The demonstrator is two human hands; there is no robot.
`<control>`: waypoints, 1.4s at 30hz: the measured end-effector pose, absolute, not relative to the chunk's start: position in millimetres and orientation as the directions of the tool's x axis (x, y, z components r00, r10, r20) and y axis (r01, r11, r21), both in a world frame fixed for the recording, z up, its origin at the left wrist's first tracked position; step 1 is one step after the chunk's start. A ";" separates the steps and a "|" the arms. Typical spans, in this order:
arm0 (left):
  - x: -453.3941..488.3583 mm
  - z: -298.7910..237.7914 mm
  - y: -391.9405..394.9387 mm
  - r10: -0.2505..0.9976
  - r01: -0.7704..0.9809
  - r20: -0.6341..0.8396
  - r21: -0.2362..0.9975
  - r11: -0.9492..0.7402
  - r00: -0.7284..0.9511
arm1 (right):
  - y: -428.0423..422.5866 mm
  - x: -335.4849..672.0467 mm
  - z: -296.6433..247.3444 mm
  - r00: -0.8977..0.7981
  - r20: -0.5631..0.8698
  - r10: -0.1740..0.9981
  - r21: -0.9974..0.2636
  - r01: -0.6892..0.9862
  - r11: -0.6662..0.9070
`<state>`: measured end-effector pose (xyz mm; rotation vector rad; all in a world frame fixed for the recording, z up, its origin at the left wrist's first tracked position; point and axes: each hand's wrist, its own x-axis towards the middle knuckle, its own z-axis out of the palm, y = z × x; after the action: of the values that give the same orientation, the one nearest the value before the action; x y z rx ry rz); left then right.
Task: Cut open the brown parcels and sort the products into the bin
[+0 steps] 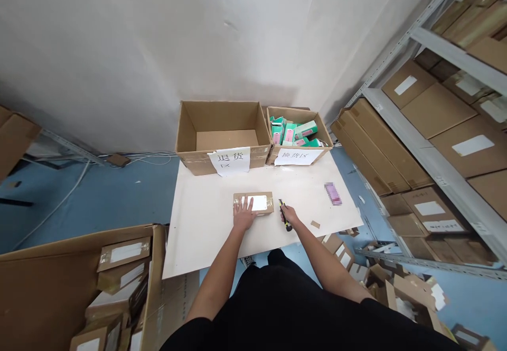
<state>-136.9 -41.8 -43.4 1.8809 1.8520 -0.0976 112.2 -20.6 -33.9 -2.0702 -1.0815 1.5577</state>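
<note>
White wall behind, blue floor (119, 197) below, storeroom seen from the head camera. Work table (206, 234) is covered with a cream sheet and sits in the middle of the view.

Left hand (243, 214) lies flat, fingers spread and not gripping, pressing on the near-left part of a small parcel (262, 203). The parcel is brown cardboard with a white label on top and clear tape at its ends. It lies flat near the table centre, slightly toward the person.

Right hand (291, 214) is closed around a utility knife (282, 205), dark body with yellow trim. The knife tip points away from the person, just right of the parcel and not touching it, as far as can be told.

At the far table edge stand two open cartons side by side, touching. The left carton (222, 129) has a paper sign taped on its front. The right carton (298, 153) also has a sign and holds green and pink product boxes (295, 131).

A pink object (332, 193), blurred, lies on the sheet well right of the knife. A cardboard scrap (315, 224) lies near the table's front edge.

Metal shelving (435, 171) at right is stacked with brown cartons. A big carton (47, 282) at lower left holds more labelled parcels. Loose parcels (396, 282) lie on the floor at lower right. Cables (79, 176) run along the floor at left.
</note>
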 end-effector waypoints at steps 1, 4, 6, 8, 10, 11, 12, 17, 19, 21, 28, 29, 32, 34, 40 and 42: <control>-137.5 -45.9 -41.9 0.921 0.957 -0.381 0.289 0.040 0.077 | -17.5 112.3 -34.0 0.104 -0.674 0.732 -0.649 0.389 -0.653; -139.0 -47.3 -41.1 0.924 0.958 -0.375 0.286 0.033 0.080 | -4.3 107.3 -35.0 0.066 -0.684 0.727 -0.631 0.446 -0.635; -139.2 -45.8 -40.7 0.925 0.955 -0.371 0.296 0.029 0.086 | 3.2 100.7 -36.5 0.054 -0.680 0.731 -0.634 0.459 -0.623; -138.4 -44.6 -40.8 0.927 0.954 -0.366 0.299 0.031 0.084 | 7.1 93.4 -38.3 0.044 -0.669 0.742 -0.642 0.468 -0.607; -137.0 -44.7 -41.3 0.929 0.955 -0.364 0.293 0.040 0.073 | 7.3 88.3 -39.6 0.039 -0.655 0.755 -0.652 0.475 -0.590; -136.3 -45.0 -41.7 0.928 0.956 -0.365 0.289 0.044 0.068 | 6.5 87.5 -39.7 0.035 -0.647 0.762 -0.655 0.487 -0.578; -135.7 -45.4 -42.0 0.928 0.957 -0.366 0.286 0.046 0.064 | 5.4 88.2 -39.4 0.033 -0.640 0.768 -0.655 0.500 -0.567; -134.5 -45.0 -42.0 0.932 0.956 -0.358 0.290 0.047 0.063 | 3.4 110.0 -31.1 -0.082 -0.628 0.774 -0.637 0.625 -0.451; -134.7 -43.5 -40.8 0.929 0.956 -0.364 0.289 0.053 0.058 | 1.9 119.5 -26.7 -0.133 -0.629 0.766 -0.627 0.669 -0.398; -135.2 -42.2 -39.5 0.925 0.956 -0.375 0.288 0.058 0.057 | -3.8 125.4 -24.1 -0.166 -0.625 0.763 -0.622 0.697 -0.358; -138.9 -31.7 -24.5 0.902 0.962 -0.428 0.265 0.060 0.061 | -53.0 120.7 -38.7 0.097 -0.612 0.785 -0.632 0.537 -0.559; -139.5 -28.6 -20.8 0.900 0.962 -0.433 0.266 0.063 0.061 | -58.8 116.8 -41.3 0.169 -0.593 0.787 -0.629 0.514 -0.584; -142.3 -20.4 -12.9 0.918 0.956 -0.393 0.286 0.067 0.053 | -67.5 96.5 -46.2 0.224 -0.550 0.804 -0.614 0.544 -0.572; -144.5 -17.5 -13.2 0.922 0.954 -0.385 0.289 0.077 0.043 | -65.2 76.7 -47.3 0.203 -0.518 0.831 -0.594 0.614 -0.520; -151.5 -14.6 -32.6 0.865 0.954 -0.484 0.172 0.245 -0.135 | -16.8 27.7 -37.6 0.274 -0.476 0.836 -0.446 0.743 -0.498; -155.2 -11.5 -38.1 0.829 0.950 -0.543 0.167 0.263 -0.134 | 8.0 23.0 -29.5 0.286 -0.483 0.827 -0.420 0.753 -0.506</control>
<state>-155.2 -38.1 -11.5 1.6034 2.0010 -0.2946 23.0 8.0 -29.5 -2.4288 -1.4996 1.0201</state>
